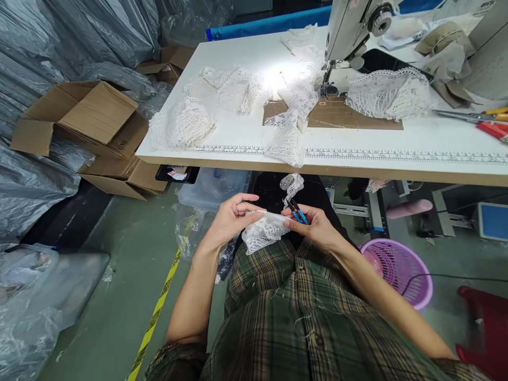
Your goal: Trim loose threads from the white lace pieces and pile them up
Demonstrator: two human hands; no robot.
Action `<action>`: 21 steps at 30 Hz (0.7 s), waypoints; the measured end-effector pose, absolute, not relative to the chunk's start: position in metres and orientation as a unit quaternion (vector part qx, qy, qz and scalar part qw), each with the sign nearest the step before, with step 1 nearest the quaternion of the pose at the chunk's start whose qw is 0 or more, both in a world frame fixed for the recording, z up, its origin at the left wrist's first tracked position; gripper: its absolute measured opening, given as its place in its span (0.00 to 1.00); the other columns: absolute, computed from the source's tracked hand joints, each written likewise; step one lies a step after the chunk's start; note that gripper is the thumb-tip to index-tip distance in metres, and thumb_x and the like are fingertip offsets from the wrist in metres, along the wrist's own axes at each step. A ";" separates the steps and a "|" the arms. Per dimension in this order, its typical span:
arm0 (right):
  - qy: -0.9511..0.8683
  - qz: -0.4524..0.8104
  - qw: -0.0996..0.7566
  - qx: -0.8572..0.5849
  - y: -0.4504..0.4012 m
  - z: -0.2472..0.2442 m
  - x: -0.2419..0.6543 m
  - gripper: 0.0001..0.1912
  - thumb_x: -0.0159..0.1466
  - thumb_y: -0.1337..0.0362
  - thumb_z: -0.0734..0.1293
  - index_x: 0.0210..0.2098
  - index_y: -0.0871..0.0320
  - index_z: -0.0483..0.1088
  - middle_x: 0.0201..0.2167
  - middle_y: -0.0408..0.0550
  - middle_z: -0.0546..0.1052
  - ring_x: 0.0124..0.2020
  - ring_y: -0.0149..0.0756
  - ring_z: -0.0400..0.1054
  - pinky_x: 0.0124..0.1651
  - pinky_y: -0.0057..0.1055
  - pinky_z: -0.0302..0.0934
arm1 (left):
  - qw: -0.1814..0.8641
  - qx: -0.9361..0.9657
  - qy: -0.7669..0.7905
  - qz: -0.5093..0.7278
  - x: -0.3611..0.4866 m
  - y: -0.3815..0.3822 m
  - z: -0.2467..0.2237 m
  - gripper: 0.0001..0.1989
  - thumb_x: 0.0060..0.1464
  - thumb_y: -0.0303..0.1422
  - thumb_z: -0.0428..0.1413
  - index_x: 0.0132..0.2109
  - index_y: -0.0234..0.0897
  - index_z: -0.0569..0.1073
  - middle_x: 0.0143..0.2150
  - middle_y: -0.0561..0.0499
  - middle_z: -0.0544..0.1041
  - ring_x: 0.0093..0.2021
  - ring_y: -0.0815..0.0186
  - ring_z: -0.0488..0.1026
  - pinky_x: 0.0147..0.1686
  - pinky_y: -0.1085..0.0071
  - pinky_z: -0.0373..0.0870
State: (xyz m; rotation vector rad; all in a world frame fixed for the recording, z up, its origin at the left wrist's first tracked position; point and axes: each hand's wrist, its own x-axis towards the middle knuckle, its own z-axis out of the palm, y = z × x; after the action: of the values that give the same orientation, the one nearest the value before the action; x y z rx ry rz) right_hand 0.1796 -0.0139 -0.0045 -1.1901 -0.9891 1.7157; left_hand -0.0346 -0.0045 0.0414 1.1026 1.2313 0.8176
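Over my lap, a piece of white lace (264,233) is stretched between both hands. My left hand (237,212) pinches its left end between thumb and fingertips. My right hand (311,225) grips the lace's right end and also has a pair of blue-handled thread snips (300,214) tucked in its fingers, dark blades pointing up and left. A narrow lace strip (292,185) hangs over my dark-clad knees just beyond the snips. On the table above lie more white lace pieces, among them a rounded lace cup (186,124) at the left.
The white table (238,143) has a ruler along its front edge. A sewing machine (345,32) stands on it, with scissors (464,115) at the right. Cardboard boxes (87,116) are at the left. A purple basket (423,270) sits on the floor by a red stool (486,328).
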 end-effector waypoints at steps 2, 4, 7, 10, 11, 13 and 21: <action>-0.406 0.672 0.407 -0.467 -0.014 -0.005 0.179 0.22 0.41 0.54 0.80 0.32 0.58 0.77 0.26 0.43 0.76 0.27 0.31 0.65 0.34 0.31 0.61 | 0.600 0.478 0.532 0.358 -0.034 -0.005 0.041 0.22 0.45 0.34 0.67 0.47 0.33 0.72 0.37 0.46 0.83 0.33 0.65 0.79 0.34 0.73 0.73; -0.416 0.668 0.405 -0.466 -0.014 -0.005 0.180 0.22 0.42 0.52 0.79 0.32 0.58 0.77 0.26 0.43 0.76 0.27 0.31 0.65 0.33 0.30 0.61 | 0.593 0.483 0.535 0.360 -0.033 -0.005 0.042 0.22 0.46 0.34 0.67 0.47 0.33 0.72 0.36 0.46 0.83 0.32 0.66 0.78 0.32 0.73 0.73; -0.425 0.676 0.392 -0.457 -0.016 -0.003 0.180 0.21 0.44 0.52 0.78 0.32 0.58 0.76 0.27 0.43 0.76 0.27 0.30 0.66 0.34 0.30 0.62 | 0.585 0.494 0.534 0.358 -0.032 -0.008 0.047 0.22 0.46 0.34 0.67 0.48 0.33 0.72 0.35 0.47 0.83 0.30 0.66 0.78 0.29 0.74 0.71; -0.423 0.691 0.379 -0.447 -0.020 0.002 0.182 0.21 0.45 0.52 0.78 0.33 0.58 0.76 0.27 0.42 0.75 0.27 0.30 0.65 0.33 0.30 0.61 | 0.576 0.509 0.532 0.355 -0.032 -0.013 0.055 0.22 0.47 0.34 0.66 0.49 0.33 0.71 0.35 0.47 0.83 0.29 0.66 0.77 0.28 0.74 0.70; -0.421 0.696 0.376 -0.445 -0.021 0.004 0.182 0.21 0.46 0.52 0.78 0.33 0.58 0.76 0.26 0.42 0.75 0.27 0.30 0.65 0.33 0.29 0.61 | 0.575 0.516 0.530 0.349 -0.033 -0.014 0.058 0.23 0.47 0.34 0.66 0.49 0.33 0.71 0.35 0.46 0.83 0.28 0.66 0.76 0.27 0.74 0.70; -0.420 0.707 0.368 -0.435 -0.025 0.006 0.184 0.20 0.47 0.52 0.78 0.33 0.58 0.76 0.27 0.43 0.75 0.27 0.31 0.65 0.32 0.29 0.60 | 0.574 0.533 0.524 0.334 -0.034 -0.015 0.062 0.24 0.47 0.35 0.66 0.50 0.33 0.71 0.35 0.45 0.83 0.27 0.67 0.76 0.25 0.75 0.69; -0.537 0.520 0.377 -0.546 -0.019 -0.025 0.187 0.13 0.54 0.55 0.72 0.27 0.57 0.69 0.26 0.41 0.68 0.25 0.29 0.59 0.32 0.30 0.57 | 0.426 0.662 0.553 0.273 -0.022 0.015 0.007 0.20 0.50 0.38 0.63 0.50 0.38 0.74 0.43 0.45 0.82 0.40 0.59 0.78 0.40 0.65 0.73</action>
State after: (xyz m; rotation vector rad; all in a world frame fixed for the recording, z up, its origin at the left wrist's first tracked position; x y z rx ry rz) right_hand 0.1865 -0.0187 -0.0248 -1.3957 -1.3737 1.3306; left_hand -0.0225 0.0150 0.0067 1.6554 1.3820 0.6830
